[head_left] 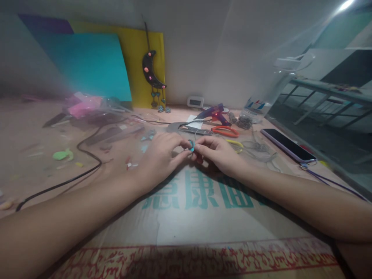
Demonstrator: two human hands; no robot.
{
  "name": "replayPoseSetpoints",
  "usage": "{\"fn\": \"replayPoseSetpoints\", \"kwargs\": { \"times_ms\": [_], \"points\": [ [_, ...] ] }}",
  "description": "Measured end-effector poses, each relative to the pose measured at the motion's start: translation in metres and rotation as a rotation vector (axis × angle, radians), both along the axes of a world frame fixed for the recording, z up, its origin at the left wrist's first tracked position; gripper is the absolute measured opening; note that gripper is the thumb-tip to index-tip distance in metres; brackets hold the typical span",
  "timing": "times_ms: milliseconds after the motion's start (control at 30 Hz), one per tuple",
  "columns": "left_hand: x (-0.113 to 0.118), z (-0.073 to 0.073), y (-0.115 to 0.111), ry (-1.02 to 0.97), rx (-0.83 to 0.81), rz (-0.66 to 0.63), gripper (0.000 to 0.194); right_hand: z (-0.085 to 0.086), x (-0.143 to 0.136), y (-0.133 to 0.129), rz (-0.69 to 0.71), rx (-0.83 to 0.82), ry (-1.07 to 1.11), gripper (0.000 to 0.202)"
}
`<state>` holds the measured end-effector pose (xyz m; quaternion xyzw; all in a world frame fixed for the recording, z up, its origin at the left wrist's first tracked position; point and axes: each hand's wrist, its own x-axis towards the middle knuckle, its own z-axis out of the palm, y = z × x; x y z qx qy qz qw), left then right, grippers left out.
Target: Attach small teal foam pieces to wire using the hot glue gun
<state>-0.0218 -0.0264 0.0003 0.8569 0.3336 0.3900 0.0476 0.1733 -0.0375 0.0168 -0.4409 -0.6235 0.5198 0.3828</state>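
Note:
Between the fingertips of both hands is a small teal piece [191,146], too small to make out in detail. My left hand [167,152] pinches it from the left, thumb and forefinger closed. From the right, my right hand [215,153] grips its other side with thumb and forefinger. Both hands are just above a cardboard sheet [174,228] with green printed characters. Left of my left hand lie a few small teal pieces [144,148]. Behind the hands are orange-handled scissors [225,131] and a purple glue gun [210,112] with a red light.
A black crescent ornament [149,69] with pink dots hangs before a yellow board [136,58]. At right stand a clear plastic jug [261,93] and a phone [287,145]. A black cable [87,155] crosses the left side, near plastic bags [87,106]. A small white digital display [195,102] stands behind.

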Motion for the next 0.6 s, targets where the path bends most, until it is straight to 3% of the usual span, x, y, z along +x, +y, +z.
{"fn": "replayPoseSetpoints", "kwargs": {
  "times_ms": [133,300,600],
  "points": [
    [0.0028,0.0007,-0.0029,-0.076,-0.104,0.029,0.027,-0.0007,-0.0006,0.0011,-0.021,0.06,-0.047,0.018],
    [0.0044,0.0019,0.0015,-0.124,-0.278,0.048,0.019,-0.0061,0.001,0.0037,-0.01,0.168,-0.115,0.015],
    [0.0045,0.0023,0.0022,-0.038,-0.244,0.025,0.017,-0.007,0.0014,0.0026,0.023,0.196,-0.15,0.014]
  ]
}}
